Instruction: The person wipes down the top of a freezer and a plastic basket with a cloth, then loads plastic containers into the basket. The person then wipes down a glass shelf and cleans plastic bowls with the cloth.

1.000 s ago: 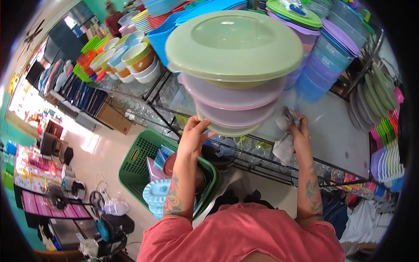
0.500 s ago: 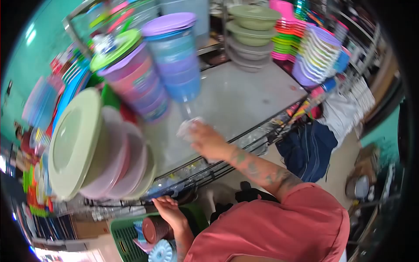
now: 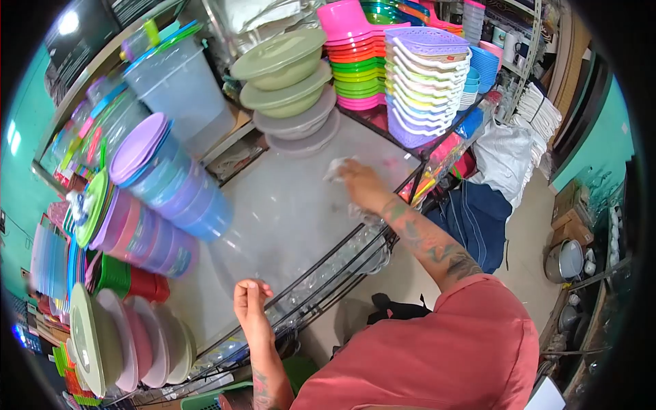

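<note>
My right hand (image 3: pixel 362 183) presses a crumpled white cloth (image 3: pixel 333 169) onto the grey shelf surface (image 3: pixel 273 195), close to its right side. Over the shelf's front edge, my left hand (image 3: pixel 251 304) is loosely closed with its fingers curled, and nothing shows in it. Left of that hand, a tall stack of blue and purple tubs (image 3: pixel 181 184) with a purple lid stands on the shelf. Behind my right hand are stacked lidded green and grey bowls (image 3: pixel 294 102).
Lavender baskets (image 3: pixel 424 89) and bright pink, orange and green plastic ware (image 3: pixel 355 61) stand at the back right. Large lidded basins (image 3: pixel 89 342) lean at the left front. Black metal bars (image 3: pixel 321 280) run along the shelf's front. A dark blue bag (image 3: pixel 471 222) lies on the floor.
My right hand has wiped across to the right with the cloth. My left hand has risen to the shelf's front edge and curled its fingers. The view has swung right.
</note>
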Demonstrator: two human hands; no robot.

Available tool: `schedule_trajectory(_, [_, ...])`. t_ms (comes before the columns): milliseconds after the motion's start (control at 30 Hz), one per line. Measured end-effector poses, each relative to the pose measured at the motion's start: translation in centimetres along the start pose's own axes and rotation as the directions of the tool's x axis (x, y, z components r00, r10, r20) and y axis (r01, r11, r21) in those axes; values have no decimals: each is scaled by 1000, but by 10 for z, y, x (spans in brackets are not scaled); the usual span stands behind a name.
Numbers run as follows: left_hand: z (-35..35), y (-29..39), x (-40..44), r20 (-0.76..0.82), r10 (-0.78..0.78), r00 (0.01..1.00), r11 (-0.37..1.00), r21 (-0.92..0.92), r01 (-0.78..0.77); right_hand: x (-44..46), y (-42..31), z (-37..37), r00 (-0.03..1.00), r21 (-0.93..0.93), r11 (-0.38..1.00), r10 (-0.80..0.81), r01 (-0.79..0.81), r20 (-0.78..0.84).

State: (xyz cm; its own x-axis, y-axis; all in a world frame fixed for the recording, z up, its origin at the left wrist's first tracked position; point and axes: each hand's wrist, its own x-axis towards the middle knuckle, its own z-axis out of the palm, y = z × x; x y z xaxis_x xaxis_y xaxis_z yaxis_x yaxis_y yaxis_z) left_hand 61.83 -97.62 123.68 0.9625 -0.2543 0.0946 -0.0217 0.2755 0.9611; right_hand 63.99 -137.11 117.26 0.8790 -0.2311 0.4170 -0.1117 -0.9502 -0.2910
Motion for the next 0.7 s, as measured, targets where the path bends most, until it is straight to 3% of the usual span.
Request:
schedule_trajectory(33, [18, -4, 18, 7, 7, 1000, 1000, 10, -7, 6, 29, -5, 990, -19, 992, 123, -125, -68])
schedule_trajectory(133, [76, -32, 85, -2, -23, 1000, 999, 23, 23, 22, 88, -4, 961, -76, 973, 201, -218, -191])
schedule_trajectory(167, [98, -42, 109, -28, -70, 997, 997, 27, 70, 26, 76, -16, 976, -108, 974, 186, -199, -116])
schedule_trajectory(233, [138, -73, 163, -35, -167, 985, 985, -51, 165, 32, 69, 37, 970, -123, 987, 70, -101, -234])
schedule_trajectory(300, [175, -97, 210, -76, -251, 965, 966, -78, 246, 28, 23, 16, 997, 158, 987, 7, 5, -74])
schedule_trajectory(367, [208, -98, 235, -92, -334, 938, 927, -212, 309, 14, -8, 17, 991, 158, 980, -111, 122, -79])
schedule_trajectory(533, [217, -129, 268, -102, -339, 935, 906, -304, 295, 10, 42, 10, 956, 214, 933, -293, 288, -9])
schedule_trajectory(633, [210, -116, 249, -72, -351, 934, 896, -316, 312, 15, 87, -26, 988, 126, 980, -145, 151, -56])
schedule_trajectory(700, [201, -99, 224, -46, -356, 933, 882, -347, 319, 20, 114, -47, 999, 41, 999, 5, -7, 43])
